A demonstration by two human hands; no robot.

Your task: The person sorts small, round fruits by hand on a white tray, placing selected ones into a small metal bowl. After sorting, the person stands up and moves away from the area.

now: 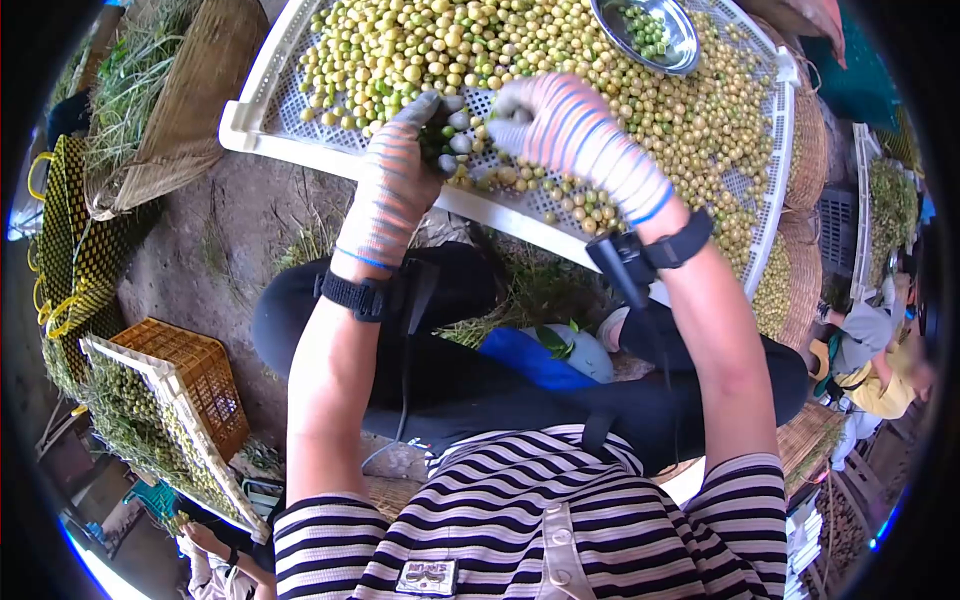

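Both hands wear striped knit gloves with grey fingertips, above a white perforated tray [500, 218] of small round yellow-green fruits [440, 45]. My left hand [402, 150] is at the tray's near edge, its fingers curled round what look like a few small green fruits [432, 143]. Close by on the right, my right hand [560, 125] is over the tray with thumb and fingers pinched together. A bit of green shows at its fingertips, too small to name. At the tray's far side sits a metal bowl [684, 54] with green fruits [643, 32] in it.
My bent legs are below the tray, with a blue bag [535, 358] between them. An orange crate [205, 375] and another fruit tray [165, 380] stand at left, near woven sacks [195, 110]. Baskets [800, 265] line the right. Other people [870, 350] sit at both sides.
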